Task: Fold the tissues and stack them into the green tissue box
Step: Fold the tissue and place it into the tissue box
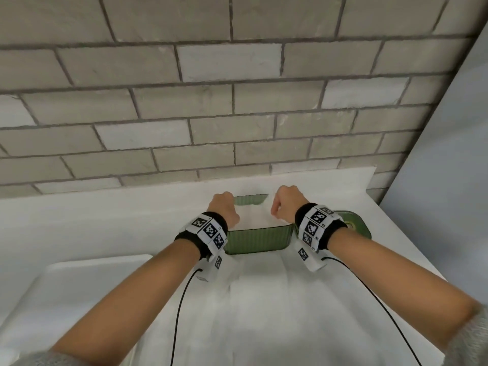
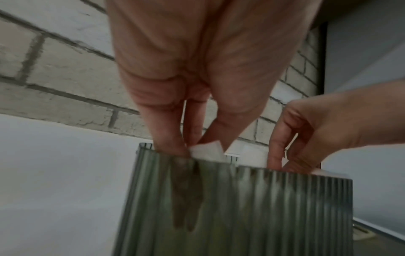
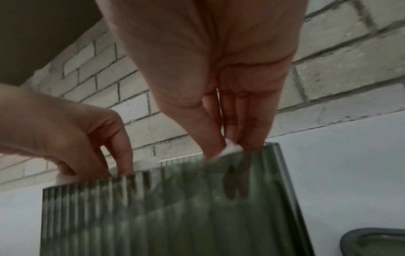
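Observation:
The green tissue box (image 1: pixel 257 241), ribbed and see-through, stands open on the white counter near the brick wall. A folded white tissue (image 1: pixel 253 216) lies in its mouth. My left hand (image 1: pixel 224 211) pinches the tissue's left end, and my right hand (image 1: pixel 286 206) pinches its right end. In the left wrist view, the left hand (image 2: pixel 197 150) dips its fingers behind the box wall (image 2: pixel 263 207) with a tissue corner (image 2: pixel 207 150) between thumb and fingers. The right wrist view shows the right hand (image 3: pixel 230 152) pinching the tissue edge (image 3: pixel 233 148) at the box rim (image 3: pixel 272 147).
The box's green lid (image 1: pixel 359 223) lies on the counter just right of the box, also seen as the lid (image 3: pixel 372 242) in the right wrist view. Loose white tissues (image 1: pixel 264 299) lie spread in front of the box. A white tray (image 1: pixel 66 286) sits at the near left. The brick wall (image 1: pixel 237 101) is close behind.

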Demonstrator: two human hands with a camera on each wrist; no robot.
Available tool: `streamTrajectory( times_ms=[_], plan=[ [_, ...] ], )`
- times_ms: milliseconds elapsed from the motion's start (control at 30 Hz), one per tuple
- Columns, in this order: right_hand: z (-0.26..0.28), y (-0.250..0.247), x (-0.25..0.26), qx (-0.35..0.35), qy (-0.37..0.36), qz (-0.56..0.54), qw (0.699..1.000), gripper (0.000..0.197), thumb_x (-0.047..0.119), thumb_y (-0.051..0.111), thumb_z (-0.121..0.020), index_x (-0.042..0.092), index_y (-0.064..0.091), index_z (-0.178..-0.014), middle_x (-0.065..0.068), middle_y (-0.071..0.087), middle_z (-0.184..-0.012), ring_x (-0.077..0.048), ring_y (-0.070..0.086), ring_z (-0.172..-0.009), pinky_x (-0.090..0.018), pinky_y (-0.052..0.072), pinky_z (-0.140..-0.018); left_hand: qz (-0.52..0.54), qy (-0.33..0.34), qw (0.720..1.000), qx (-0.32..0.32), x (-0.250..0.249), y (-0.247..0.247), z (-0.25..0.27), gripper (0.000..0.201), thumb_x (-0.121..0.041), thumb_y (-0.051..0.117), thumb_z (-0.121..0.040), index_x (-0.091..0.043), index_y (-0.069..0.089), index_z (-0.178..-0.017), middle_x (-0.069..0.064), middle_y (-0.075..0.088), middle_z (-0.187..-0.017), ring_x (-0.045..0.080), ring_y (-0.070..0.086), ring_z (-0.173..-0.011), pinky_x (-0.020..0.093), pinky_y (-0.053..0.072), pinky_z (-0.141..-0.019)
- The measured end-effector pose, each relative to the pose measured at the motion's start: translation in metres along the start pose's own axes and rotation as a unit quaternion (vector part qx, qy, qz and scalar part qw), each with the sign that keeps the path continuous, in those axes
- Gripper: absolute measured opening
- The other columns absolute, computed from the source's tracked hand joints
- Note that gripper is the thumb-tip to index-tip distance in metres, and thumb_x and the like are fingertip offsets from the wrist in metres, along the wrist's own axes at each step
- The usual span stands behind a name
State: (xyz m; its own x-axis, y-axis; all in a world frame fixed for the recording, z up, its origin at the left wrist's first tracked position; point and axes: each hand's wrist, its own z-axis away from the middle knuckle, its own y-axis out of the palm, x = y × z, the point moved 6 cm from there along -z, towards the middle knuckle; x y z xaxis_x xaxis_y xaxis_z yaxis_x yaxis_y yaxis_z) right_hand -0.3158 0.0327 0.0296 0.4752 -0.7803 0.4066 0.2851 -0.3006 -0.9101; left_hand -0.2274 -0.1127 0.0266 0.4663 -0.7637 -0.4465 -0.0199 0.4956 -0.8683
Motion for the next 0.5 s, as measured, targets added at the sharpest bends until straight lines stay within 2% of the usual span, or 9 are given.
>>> streamTrajectory(
  times_ms=[67, 100, 133, 167, 233, 300, 367, 433, 500],
  plan=[
    [-0.002, 0.007, 0.005, 0.028, 0.007, 0.051, 0.998, 0.014, 0.001, 0.059, -0.083, -0.004, 0.065, -0.094, -0.017, 0.064, -0.101, -0.031, 0.063, -0.093, -0.035, 0.056, -0.081, -0.041, 0.009, 0.999, 0.018, -0.005, 0.004, -0.002, 0.005, 0.001, 0.053, -0.086, 0.001, 0.052, -0.091, 0.013, 0.049, -0.095, 0.026, 0.054, -0.085, 0.028, 0.045, -0.060],
    [-0.002, 0.011, 0.007, 0.044, 0.013, 0.079, 0.996, 0.008, 0.000, 0.057, -0.084, -0.004, 0.061, -0.090, -0.016, 0.061, -0.099, -0.031, 0.063, -0.091, -0.032, 0.054, -0.077, -0.058, 0.012, 0.998, 0.024, -0.007, 0.007, -0.002, 0.016, 0.001, 0.054, -0.087, 0.002, 0.052, -0.102, 0.013, 0.050, -0.099, 0.027, 0.056, -0.089, 0.028, 0.047, -0.067],
    [-0.002, 0.014, 0.010, 0.058, 0.013, 0.105, 0.993, 0.004, 0.000, 0.056, -0.085, -0.001, 0.055, -0.081, -0.014, 0.057, -0.092, -0.029, 0.061, -0.086, -0.029, 0.051, -0.073, -0.073, 0.008, 0.997, 0.037, -0.009, 0.011, -0.002, 0.015, 0.000, 0.054, -0.087, 0.001, 0.052, -0.102, 0.010, 0.050, -0.097, 0.027, 0.057, -0.092, 0.030, 0.049, -0.072],
    [-0.003, 0.018, 0.011, 0.062, 0.018, 0.130, 0.989, 0.017, -0.001, 0.056, -0.086, 0.004, 0.047, -0.072, -0.011, 0.051, -0.082, -0.026, 0.057, -0.080, -0.027, 0.048, -0.070, -0.095, 0.011, 0.994, 0.052, -0.011, 0.014, -0.002, 0.005, -0.001, 0.055, -0.087, -0.001, 0.052, -0.091, 0.007, 0.049, -0.087, 0.027, 0.057, -0.091, 0.032, 0.051, -0.074],
    [-0.005, 0.023, 0.015, 0.081, 0.016, 0.165, 0.983, 0.033, -0.002, 0.055, -0.086, 0.010, 0.037, -0.061, -0.005, 0.041, -0.066, -0.020, 0.050, -0.065, -0.026, 0.044, -0.063, -0.130, 0.006, 0.990, 0.060, -0.012, 0.019, -0.004, 0.027, -0.004, 0.056, -0.088, -0.009, 0.039, -0.068, 0.001, 0.041, -0.070, 0.021, 0.053, -0.079, 0.030, 0.049, -0.062],
    [-0.007, 0.028, 0.018, 0.101, 0.005, 0.199, 0.975, 0.037, -0.003, 0.055, -0.086, 0.010, 0.037, -0.057, -0.004, 0.038, -0.059, -0.015, 0.040, -0.052, -0.025, 0.039, -0.050, -0.152, 0.007, 0.986, 0.072, -0.014, 0.022, -0.006, 0.034, -0.006, 0.055, -0.091, -0.012, 0.033, -0.065, 0.001, 0.037, -0.066, 0.016, 0.046, -0.062, 0.022, 0.040, -0.049],
    [-0.010, 0.032, 0.018, 0.122, -0.002, 0.228, 0.966, 0.037, -0.004, 0.054, -0.087, 0.010, 0.037, -0.056, -0.004, 0.038, -0.058, -0.014, 0.037, -0.050, -0.025, 0.037, -0.048, -0.165, 0.006, 0.983, 0.081, -0.014, 0.024, -0.010, 0.034, -0.007, 0.053, -0.093, -0.012, 0.033, -0.064, 0.002, 0.039, -0.067, 0.012, 0.040, -0.056, 0.019, 0.035, -0.046],
    [-0.008, 0.032, 0.019, 0.136, -0.007, 0.247, 0.959, 0.035, -0.002, 0.053, -0.087, 0.009, 0.037, -0.058, -0.004, 0.039, -0.060, -0.014, 0.038, -0.051, -0.025, 0.037, -0.047, -0.198, 0.018, 0.976, 0.088, -0.018, 0.023, -0.006, 0.028, -0.007, 0.050, -0.094, -0.007, 0.041, -0.068, 0.005, 0.054, -0.079, 0.018, 0.055, -0.069, 0.022, 0.044, -0.056],
    [-0.007, 0.027, 0.022, 0.127, -0.016, 0.258, 0.958, 0.029, 0.001, 0.054, -0.087, 0.007, 0.041, -0.062, -0.003, 0.040, -0.064, -0.015, 0.043, -0.054, -0.024, 0.037, -0.047, -0.236, 0.039, 0.968, 0.077, -0.026, 0.022, -0.001, 0.013, -0.005, 0.048, -0.094, 0.000, 0.058, -0.089, 0.011, 0.064, -0.102, 0.026, 0.064, -0.097, 0.029, 0.051, -0.074]
  ],
)
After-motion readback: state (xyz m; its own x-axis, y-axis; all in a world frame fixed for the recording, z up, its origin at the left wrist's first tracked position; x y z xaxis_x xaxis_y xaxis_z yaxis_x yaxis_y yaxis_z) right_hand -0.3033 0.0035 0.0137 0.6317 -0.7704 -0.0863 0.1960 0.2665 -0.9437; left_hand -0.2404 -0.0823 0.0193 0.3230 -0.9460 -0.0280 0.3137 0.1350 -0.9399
